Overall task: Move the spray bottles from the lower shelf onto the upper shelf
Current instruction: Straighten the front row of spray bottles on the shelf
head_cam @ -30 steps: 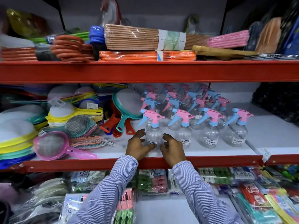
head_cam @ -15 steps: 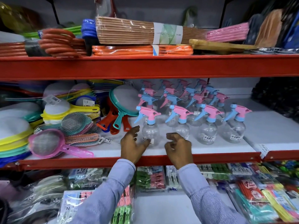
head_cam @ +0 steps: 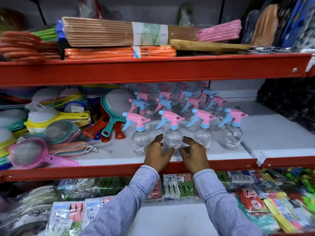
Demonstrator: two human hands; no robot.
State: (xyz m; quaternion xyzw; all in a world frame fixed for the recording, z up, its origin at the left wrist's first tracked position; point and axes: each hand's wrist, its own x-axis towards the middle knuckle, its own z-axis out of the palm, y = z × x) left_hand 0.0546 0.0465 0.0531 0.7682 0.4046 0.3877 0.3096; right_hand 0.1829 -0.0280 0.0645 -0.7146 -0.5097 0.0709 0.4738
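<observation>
Both hands flank the second spray bottle (head_cam: 173, 138) in the lower shelf's (head_cam: 119, 169) front row: left hand (head_cam: 157, 153) and right hand (head_cam: 194, 155) open wide, cupped beside it, grip not closed.

Red-edged metal shelving (head_cam: 153, 70), white shelf boards (head_cam: 265, 133), grey back wall (head_cam: 144, 9)

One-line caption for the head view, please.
Both hands, left and right, flank a front-row spray bottle on the lower shelf.
</observation>
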